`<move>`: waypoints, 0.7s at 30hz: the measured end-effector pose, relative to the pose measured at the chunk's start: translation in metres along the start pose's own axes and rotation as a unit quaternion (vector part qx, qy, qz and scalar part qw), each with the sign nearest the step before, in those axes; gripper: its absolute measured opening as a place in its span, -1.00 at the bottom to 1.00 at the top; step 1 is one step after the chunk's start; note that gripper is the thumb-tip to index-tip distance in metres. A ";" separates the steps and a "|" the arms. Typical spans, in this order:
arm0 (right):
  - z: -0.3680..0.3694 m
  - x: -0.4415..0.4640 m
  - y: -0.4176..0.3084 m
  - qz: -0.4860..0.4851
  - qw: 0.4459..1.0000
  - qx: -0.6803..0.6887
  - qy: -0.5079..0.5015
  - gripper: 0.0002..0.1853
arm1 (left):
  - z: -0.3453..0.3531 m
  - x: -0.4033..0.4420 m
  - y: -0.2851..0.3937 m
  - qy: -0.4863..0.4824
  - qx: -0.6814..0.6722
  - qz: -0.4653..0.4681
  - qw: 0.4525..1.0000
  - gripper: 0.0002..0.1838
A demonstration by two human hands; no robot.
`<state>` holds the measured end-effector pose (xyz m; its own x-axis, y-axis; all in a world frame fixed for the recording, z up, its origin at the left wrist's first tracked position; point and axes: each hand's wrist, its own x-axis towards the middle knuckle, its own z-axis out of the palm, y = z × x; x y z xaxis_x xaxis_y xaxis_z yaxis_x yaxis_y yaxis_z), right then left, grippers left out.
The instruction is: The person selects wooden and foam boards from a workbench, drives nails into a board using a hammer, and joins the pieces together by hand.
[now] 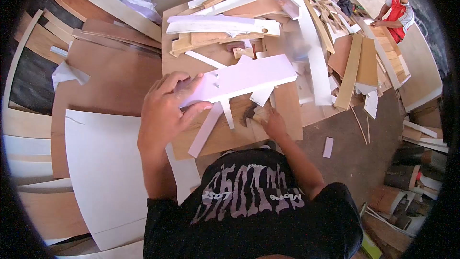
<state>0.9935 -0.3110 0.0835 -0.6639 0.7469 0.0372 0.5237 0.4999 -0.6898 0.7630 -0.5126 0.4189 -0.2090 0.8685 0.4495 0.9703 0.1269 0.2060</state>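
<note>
My left hand (167,103) grips one end of a white board (254,76), with the thumb on the near edge and the fingers over the far side. Two small metal fasteners, nails or screws, stick up from the board close to my fingertips. Below the board, my right hand (275,124) is closed around the handle of a hammer (249,114), whose dark head points left over the wooden worktable (225,144). White strips (206,129) lie on the table under the board.
Stacked wood offcuts (225,26) cover the table's far side, and more scrap piles up at right. Large panels (108,163) lean at left. A small white block (328,147) lies on the floor. A person in red (400,14) works at far right.
</note>
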 end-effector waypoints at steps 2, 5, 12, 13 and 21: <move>0.009 0.003 0.001 0.010 0.996 -0.082 -0.027 -0.41 | -0.002 -0.001 0.005 -0.034 -0.028 -0.041 0.998 -0.36; 0.020 0.012 0.001 -0.021 0.945 -0.263 -0.191 -0.32 | -0.003 -0.002 0.007 -0.027 -0.013 -0.031 0.999 -0.34; 0.045 0.028 0.002 0.024 0.959 -0.200 -0.202 -0.27 | -0.005 -0.011 0.012 -0.015 -0.007 -0.041 0.999 -0.33; 0.034 0.023 -0.012 0.003 0.983 -0.138 -0.124 -0.26 | -0.006 -0.012 0.012 -0.016 -0.004 -0.040 0.999 -0.33; -0.060 0.021 -0.162 -0.166 0.812 0.559 -0.026 -0.27 | -0.006 -0.012 0.020 0.022 0.010 -0.014 1.000 -0.38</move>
<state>0.9269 -0.3502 0.2398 -0.7056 0.6194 0.3442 -0.4814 -0.0627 -0.8742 0.7845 -0.5236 0.4228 -0.2409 0.8421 0.4825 0.9662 0.1612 0.2011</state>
